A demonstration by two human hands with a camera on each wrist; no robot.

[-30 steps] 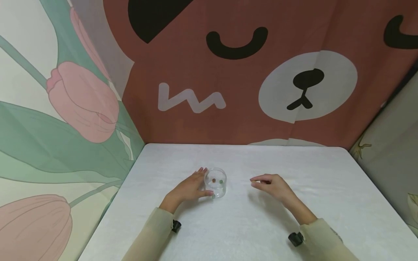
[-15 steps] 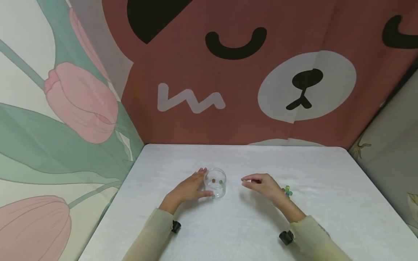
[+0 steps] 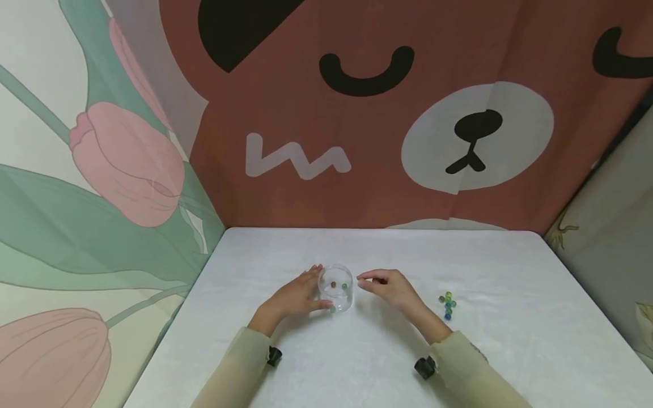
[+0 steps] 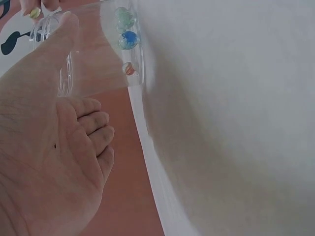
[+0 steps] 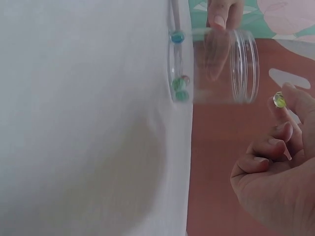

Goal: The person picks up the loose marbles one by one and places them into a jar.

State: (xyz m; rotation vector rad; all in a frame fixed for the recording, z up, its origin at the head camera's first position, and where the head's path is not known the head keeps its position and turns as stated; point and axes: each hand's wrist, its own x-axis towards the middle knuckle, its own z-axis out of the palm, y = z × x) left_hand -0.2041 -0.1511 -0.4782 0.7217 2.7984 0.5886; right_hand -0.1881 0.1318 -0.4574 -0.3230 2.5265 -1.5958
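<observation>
- Table [image 3: 336,362], toward its left edge: the left hand [image 3: 292,296] holds a jar. Its thumb is on the near side and its fingers reach round the far side, so they are apart with the jar between. It is in about the same spot as a second ago.
- Next is the clear jar [image 3: 335,293]. It stands upright on the table, a bit nearer the left edge than the right, and it has not really moved. It looks hard, smooth and light. I can't tell if it is glass, so it might crack. Its round sides look best to hold.
- On the jar's bottom lie a few marbles [image 4: 128,40]: green, blue and orange.
- Just right of the jar is the right hand [image 3: 398,290], with thumb and fingertip pinched on a yellow-green marble [image 5: 279,100]. The marble should be light, very hard and slippery. Pinch it on its fat middle, from two sides, or it may pop out. A second ago this hand was farther right; now it is close to the jar.
- Last, nearer the right edge, a little bunch of loose marbles [image 3: 448,306] sits together. A second ago the right hand hid them; now they show.
</observation>
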